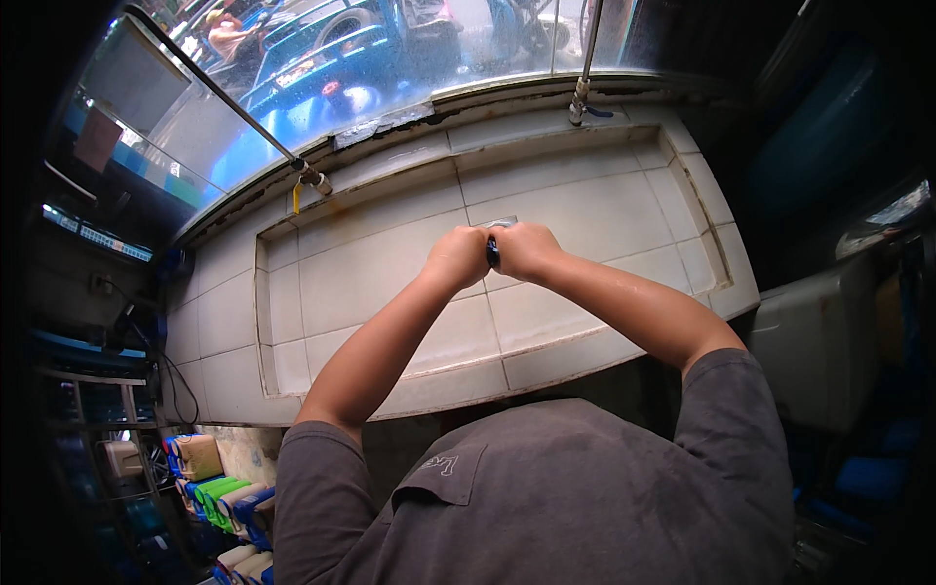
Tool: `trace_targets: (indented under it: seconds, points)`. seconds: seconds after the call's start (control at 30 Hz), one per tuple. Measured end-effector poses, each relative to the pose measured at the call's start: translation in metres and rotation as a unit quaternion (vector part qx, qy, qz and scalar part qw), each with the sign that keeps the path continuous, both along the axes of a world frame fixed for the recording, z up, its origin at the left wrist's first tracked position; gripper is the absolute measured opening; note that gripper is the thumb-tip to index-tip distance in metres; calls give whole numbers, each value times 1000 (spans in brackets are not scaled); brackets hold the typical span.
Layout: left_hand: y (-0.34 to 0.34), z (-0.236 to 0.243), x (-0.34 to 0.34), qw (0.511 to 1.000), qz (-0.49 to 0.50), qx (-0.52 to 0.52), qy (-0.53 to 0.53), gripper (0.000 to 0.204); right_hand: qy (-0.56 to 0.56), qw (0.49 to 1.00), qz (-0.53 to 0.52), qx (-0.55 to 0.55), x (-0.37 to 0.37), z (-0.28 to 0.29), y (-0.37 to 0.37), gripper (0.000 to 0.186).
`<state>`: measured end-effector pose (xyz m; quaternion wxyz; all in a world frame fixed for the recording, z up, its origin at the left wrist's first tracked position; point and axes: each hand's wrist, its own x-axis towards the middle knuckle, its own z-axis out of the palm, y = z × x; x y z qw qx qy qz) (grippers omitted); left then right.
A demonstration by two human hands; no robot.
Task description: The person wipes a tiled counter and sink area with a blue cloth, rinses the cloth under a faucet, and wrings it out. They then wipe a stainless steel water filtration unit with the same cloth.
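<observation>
Left hand [456, 257], right hand [528, 252]: curled fingers are gripping dark object [492, 254], probably light, best held from both sides.

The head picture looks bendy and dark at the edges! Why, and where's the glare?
Head view: the fisheye lens bends the edges of the tiled counter, and the picture's rim fades to black; head view, top: daylight makes the window bright and hazy; head view, middle: the left hand and right hand show no strong glare.
</observation>
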<state>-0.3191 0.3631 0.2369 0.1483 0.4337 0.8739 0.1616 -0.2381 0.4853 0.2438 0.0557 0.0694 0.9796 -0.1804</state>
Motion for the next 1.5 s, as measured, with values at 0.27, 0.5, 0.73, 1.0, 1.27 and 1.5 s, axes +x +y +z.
trace_targets:
  seconds: [0.27, 0.5, 0.73, 1.0, 1.27, 1.5]
  points:
    - [-20, -7, -8, 887, 188, 3, -422, 23, 226, 943, 225, 95, -30, -13, 12, 7]
    - [-51, 18, -1, 634, 186, 119, -741, 31, 367, 846, 341, 184, -50, 17, 5, 8]
    - [-66, 65, 18, 490, 36, 264, -830, 25, 470, 763, 388, 216, -63, 84, -8, 11]
    - [-70, 117, 28, 403, -107, 363, -833, 24, 590, 729, 321, 135, -68, 143, -19, 13]
    - [-83, 17, 65, 238, -81, 247, -936, 14, 486, 808, 331, 30, -20, 36, -38, 12]
    - [-78, -2, 58, 225, -60, 303, -924, 11, 439, 854, 278, -3, -29, 20, -35, 12]
